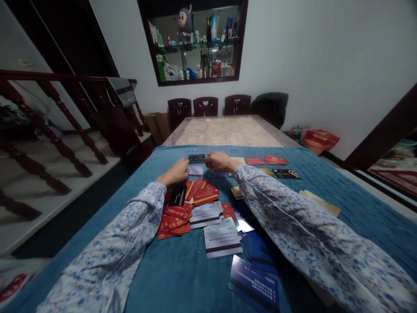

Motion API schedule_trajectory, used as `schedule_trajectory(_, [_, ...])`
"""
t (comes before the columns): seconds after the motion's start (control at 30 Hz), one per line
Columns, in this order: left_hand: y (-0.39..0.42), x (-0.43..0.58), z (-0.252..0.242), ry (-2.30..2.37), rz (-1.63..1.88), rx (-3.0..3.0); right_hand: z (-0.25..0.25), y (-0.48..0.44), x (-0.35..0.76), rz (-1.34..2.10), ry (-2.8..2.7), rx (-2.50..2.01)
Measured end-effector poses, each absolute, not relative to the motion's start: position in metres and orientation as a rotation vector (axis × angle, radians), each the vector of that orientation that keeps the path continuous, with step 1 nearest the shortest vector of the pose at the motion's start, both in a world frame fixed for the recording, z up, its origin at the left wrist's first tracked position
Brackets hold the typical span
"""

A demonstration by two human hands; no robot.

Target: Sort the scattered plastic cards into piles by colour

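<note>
My left hand (177, 171) has its fingers curled in at the left edge of a black card (196, 158). At that card's right edge is my right hand (220, 161), its fingers also bent closed; both sets of fingertips are partly hidden. Just below the black card lies a pale lilac card (195, 171). A blue card (216, 174) sits under my right hand. Near my left wrist, another black card (177, 195) rests on the red cards (176, 219), beside fanned red-and-yellow cards (203, 191).
A blue cloth (156, 269) covers the near table. White striped cards (223, 238) and dark blue cards (254, 284) lie in front. To the right are red cards (276, 160), a black-and-gold card (286, 174) and a cream paper piece (321, 202). Chairs (205, 107) stand behind.
</note>
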State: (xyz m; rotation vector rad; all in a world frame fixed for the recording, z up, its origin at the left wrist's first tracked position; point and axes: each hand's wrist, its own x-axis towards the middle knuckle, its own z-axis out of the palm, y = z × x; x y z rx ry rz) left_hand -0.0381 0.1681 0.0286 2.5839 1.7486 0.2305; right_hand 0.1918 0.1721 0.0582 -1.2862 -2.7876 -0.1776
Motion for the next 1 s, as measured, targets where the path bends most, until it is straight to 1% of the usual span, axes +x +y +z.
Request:
schedule_trajectory(0.43, [0.115, -0.031, 0.020, 1.595, 0.485, 2.585, 0.043, 0.131, 0.207, -0.085, -2.775, -1.129])
schedule_trajectory(0.57, [0.095, -0.029, 0.018, 1.587, 0.429, 2.619, 0.037, 0.113, 0.213, -0.058, -2.772, -1.128])
schedule_trajectory(0.7, [0.071, -0.022, 0.021, 1.630, 0.226, 2.669, 0.031, 0.099, 0.215, 0.020, -2.769, -1.117])
schedule_trajectory(0.83, [0.048, -0.013, 0.025, 1.602, 0.125, 2.713, 0.020, 0.094, 0.215, 0.073, -2.783, -1.052])
schedule_trajectory(1.0, [0.036, -0.005, 0.026, 1.538, 0.146, 2.753, 0.012, 0.095, 0.220, 0.085, -2.827, -0.981])
